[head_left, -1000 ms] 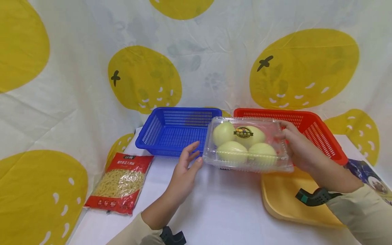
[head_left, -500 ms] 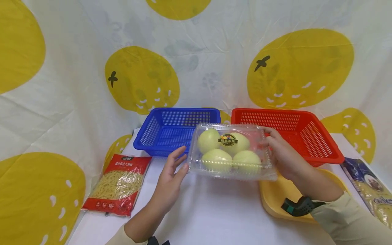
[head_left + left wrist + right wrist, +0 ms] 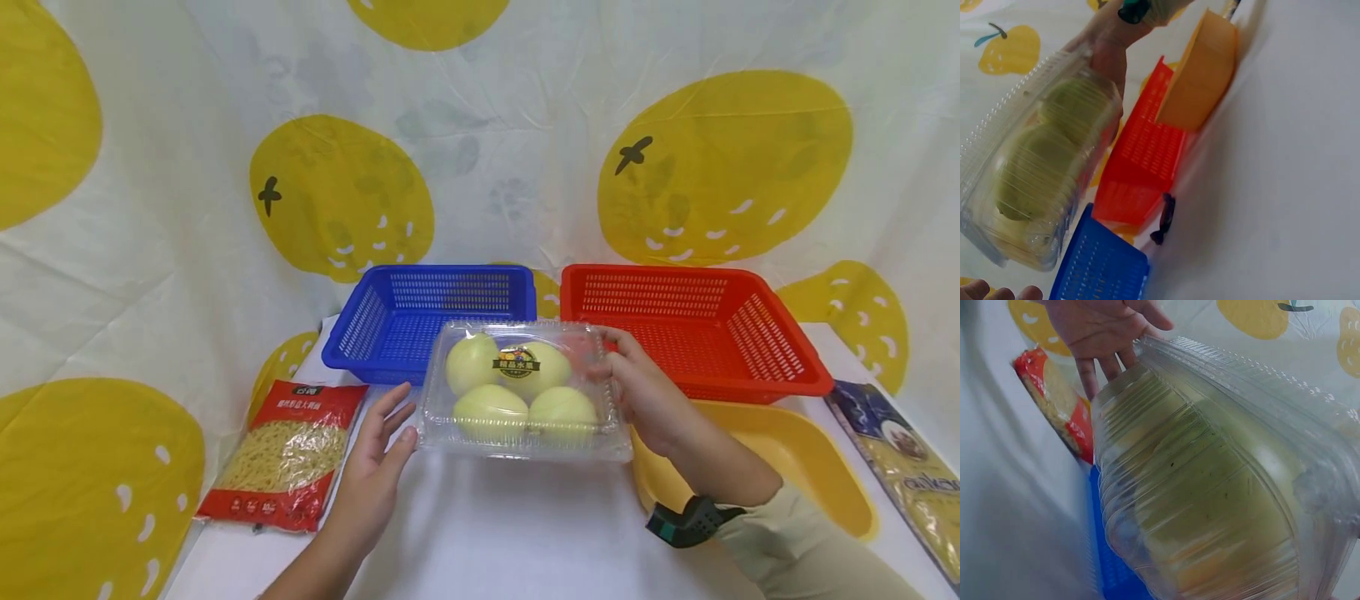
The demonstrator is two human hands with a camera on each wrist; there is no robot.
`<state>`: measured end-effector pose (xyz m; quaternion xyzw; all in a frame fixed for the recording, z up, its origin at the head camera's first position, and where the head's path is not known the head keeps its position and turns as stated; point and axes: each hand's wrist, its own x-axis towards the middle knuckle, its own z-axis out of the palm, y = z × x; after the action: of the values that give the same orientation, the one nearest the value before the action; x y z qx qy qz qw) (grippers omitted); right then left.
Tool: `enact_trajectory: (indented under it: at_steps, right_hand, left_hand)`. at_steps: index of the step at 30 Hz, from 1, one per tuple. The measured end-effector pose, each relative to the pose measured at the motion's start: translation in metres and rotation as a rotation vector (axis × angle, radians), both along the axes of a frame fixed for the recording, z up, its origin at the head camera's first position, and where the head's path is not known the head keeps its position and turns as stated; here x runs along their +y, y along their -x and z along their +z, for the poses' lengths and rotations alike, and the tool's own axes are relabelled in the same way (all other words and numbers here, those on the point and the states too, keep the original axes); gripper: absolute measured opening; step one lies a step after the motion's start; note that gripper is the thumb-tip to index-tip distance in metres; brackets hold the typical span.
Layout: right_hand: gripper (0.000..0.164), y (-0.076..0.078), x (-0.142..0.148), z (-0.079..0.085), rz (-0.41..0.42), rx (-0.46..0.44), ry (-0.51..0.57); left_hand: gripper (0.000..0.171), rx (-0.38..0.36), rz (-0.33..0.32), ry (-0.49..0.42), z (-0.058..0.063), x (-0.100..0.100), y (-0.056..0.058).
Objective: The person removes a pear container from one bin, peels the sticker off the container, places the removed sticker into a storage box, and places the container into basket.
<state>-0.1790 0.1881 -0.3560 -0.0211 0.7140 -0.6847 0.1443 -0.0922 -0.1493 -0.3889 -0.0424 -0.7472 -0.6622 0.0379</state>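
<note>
A clear plastic fruit box (image 3: 517, 450) with several pale green-yellow fruits (image 3: 491, 410) inside hangs above the table, tilted toward me. My right hand (image 3: 648, 392) grips its right end, thumb on the lid; the fingers underneath are mostly hidden. At the box's left end is my left hand (image 3: 367, 479), palm toward it, fingers spread and nearly straight. In the right wrist view, the left hand (image 3: 1107, 334) is beside the far end of the box (image 3: 1210, 469); whether it touches I cannot tell. A dark label sits on the lid.
Behind the box stand a blue basket (image 3: 352, 333) and a red basket (image 3: 780, 333). A yellow tray (image 3: 795, 450) lies at the right, beside a blue-and-yellow packet (image 3: 900, 467). A red pasta bag (image 3: 288, 454) lies left. A small dark item (image 3: 1165, 219) lies near the baskets.
The fruit box has moved left and down toward me in my right hand, away from the red basket. My left hand has shifted left and slightly down alongside it.
</note>
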Motion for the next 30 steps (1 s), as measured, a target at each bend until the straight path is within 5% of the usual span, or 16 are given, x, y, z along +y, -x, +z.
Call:
enact_trajectory:
  at_steps: [15, 30]
  right_hand:
    - [0.066, -0.018, -0.043, -0.029, -0.072, -0.049, 0.032]
    - [0.066, -0.032, -0.083, -0.069, -0.121, -0.088, 0.054]
  left_hand:
    - [0.051, -0.037, 0.073, 0.097, -0.009, -0.019, -0.025]
    - [0.049, -0.068, 0.207, 0.087, -0.038, -0.035, -0.042]
